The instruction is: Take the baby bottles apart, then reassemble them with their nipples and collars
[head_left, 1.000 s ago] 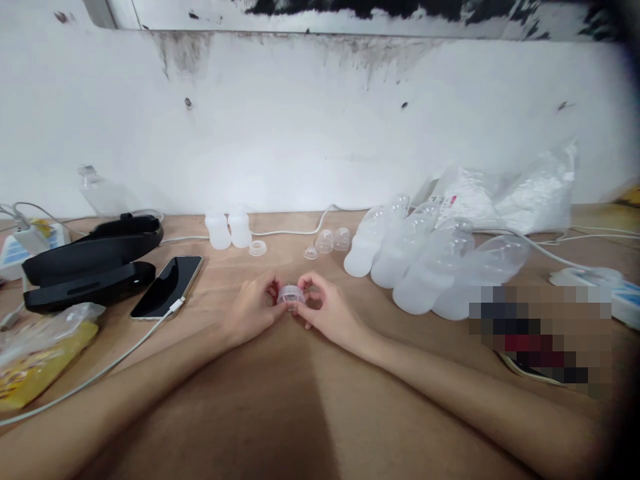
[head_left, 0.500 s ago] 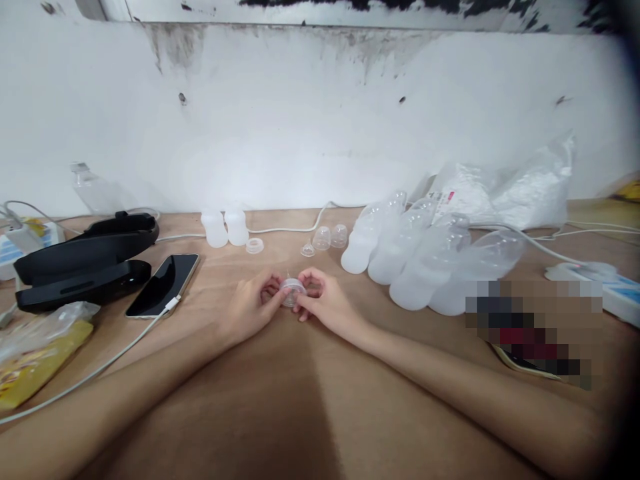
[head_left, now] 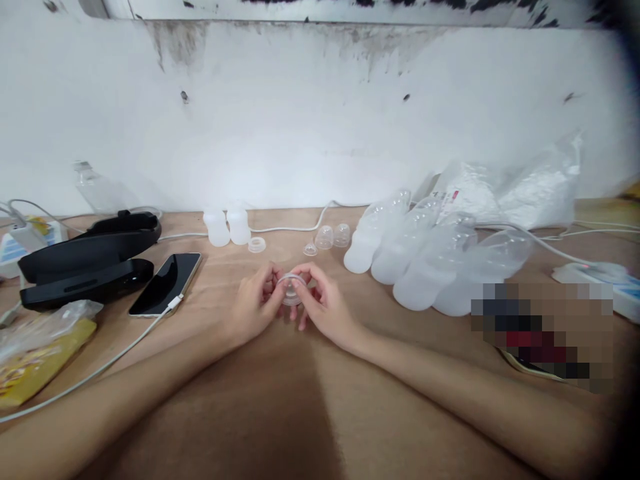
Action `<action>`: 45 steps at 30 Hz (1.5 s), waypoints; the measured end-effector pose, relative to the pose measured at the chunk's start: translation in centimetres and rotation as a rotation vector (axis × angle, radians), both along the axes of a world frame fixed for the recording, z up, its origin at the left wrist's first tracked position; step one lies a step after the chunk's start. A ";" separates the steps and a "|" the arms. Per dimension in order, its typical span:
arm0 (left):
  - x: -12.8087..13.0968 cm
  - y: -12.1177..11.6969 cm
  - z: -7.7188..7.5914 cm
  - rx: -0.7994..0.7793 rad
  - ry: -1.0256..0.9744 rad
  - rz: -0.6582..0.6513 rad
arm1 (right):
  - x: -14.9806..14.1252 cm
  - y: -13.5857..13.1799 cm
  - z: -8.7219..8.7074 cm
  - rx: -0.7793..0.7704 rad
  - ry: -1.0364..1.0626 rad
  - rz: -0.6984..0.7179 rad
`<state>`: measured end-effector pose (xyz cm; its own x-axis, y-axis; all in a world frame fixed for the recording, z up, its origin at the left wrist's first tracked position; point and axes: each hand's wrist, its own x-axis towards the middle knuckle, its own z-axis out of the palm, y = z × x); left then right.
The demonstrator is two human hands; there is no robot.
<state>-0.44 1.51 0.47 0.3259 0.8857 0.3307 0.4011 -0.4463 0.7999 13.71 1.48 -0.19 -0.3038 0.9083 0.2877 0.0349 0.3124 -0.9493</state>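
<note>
Between both hands is a clear bottle collar [head_left: 292, 291] with what looks like a teat in it, tilted so its round open face points towards me. My left hand [head_left: 260, 300] pinches its left edge, thumb across the face. From the other side my right hand [head_left: 323, 300] grips it, thumb pressed on the face and some fingers curled below. Beyond the hands stand a loose clear collar [head_left: 257, 245], a small clear teat [head_left: 310, 249] and two clear domed caps [head_left: 325, 237]. Two frosted baby bottles without tops [head_left: 217, 228] stand behind them on the left.
Several capped baby bottles [head_left: 363, 250] stand at the right, near a plastic bag [head_left: 537, 193]. A phone [head_left: 166, 285] with a cable, a black case [head_left: 90, 260] and a yellow packet [head_left: 47, 353] lie left. Power strips [head_left: 625, 293] sit on both sides; a blurred patch covers something at right.
The collar has tipped in my hands: a thin tip pointed up before, and now its round face is turned towards me. Both thumbs have moved onto that face.
</note>
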 end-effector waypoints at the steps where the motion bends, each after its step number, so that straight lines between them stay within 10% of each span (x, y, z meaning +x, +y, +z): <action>1: -0.1 0.0 -0.1 0.004 0.005 0.008 | -0.2 0.0 0.0 -0.005 0.009 -0.007; 23: -0.3 0.5 0.2 -0.126 -0.098 -0.071 | -0.1 0.6 -0.3 -0.119 0.054 0.017; 38: -2.1 1.0 1.5 0.015 0.255 -0.129 | 0.4 0.3 -0.2 -0.100 -0.024 0.092; 45: -1.4 1.1 1.1 -0.161 0.052 -0.150 | -0.2 0.6 -0.1 -0.225 0.067 0.045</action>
<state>-1.82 2.58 1.53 0.4710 0.8659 0.1682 0.3819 -0.3720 0.8460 13.47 2.12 -0.31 -0.3328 0.9376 0.1003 -0.0400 0.0922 -0.9949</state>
